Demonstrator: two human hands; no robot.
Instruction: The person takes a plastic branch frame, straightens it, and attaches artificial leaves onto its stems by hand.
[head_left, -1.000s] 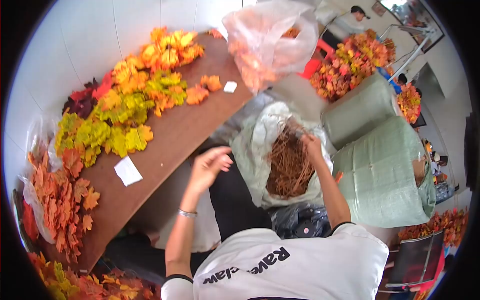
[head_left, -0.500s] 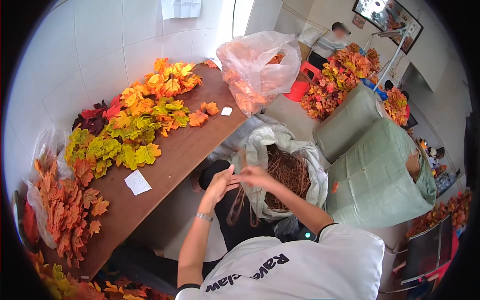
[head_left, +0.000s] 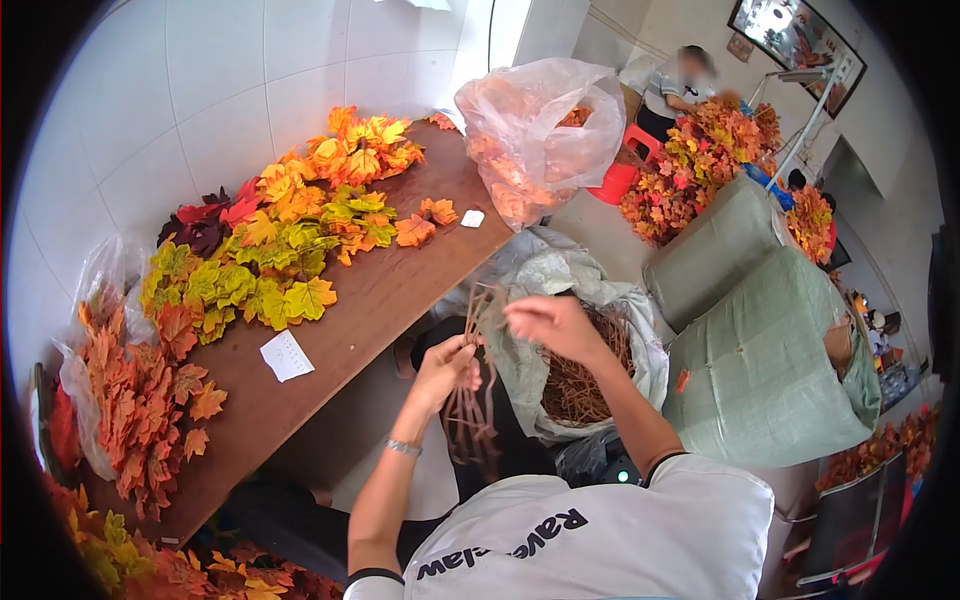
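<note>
My left hand [head_left: 447,372] is closed around a loose bundle of thin brown stems [head_left: 472,415], which stick out above and below the fist over my lap. Just to the right, my right hand [head_left: 555,325] is raised with its fingers bent together beside the upper ends of the bundle. Whether anything is pinched in those fingers is hard to make out. Below the right forearm, a white woven sack [head_left: 648,345] stands with its mouth rolled down, full of more brown stems [head_left: 590,395].
A brown table [head_left: 370,300] at left bears piles of artificial maple leaves [head_left: 265,250], paper slips [head_left: 287,356] and a clear bag of orange leaves [head_left: 540,140]. Large green bales [head_left: 770,360] stand at right. Another person [head_left: 680,95] sits behind heaped leaves [head_left: 690,170].
My hands were close together; now the right hand has moved away to the right and up. The stem bundle shows more clearly in my left hand. The view has shifted slightly.
</note>
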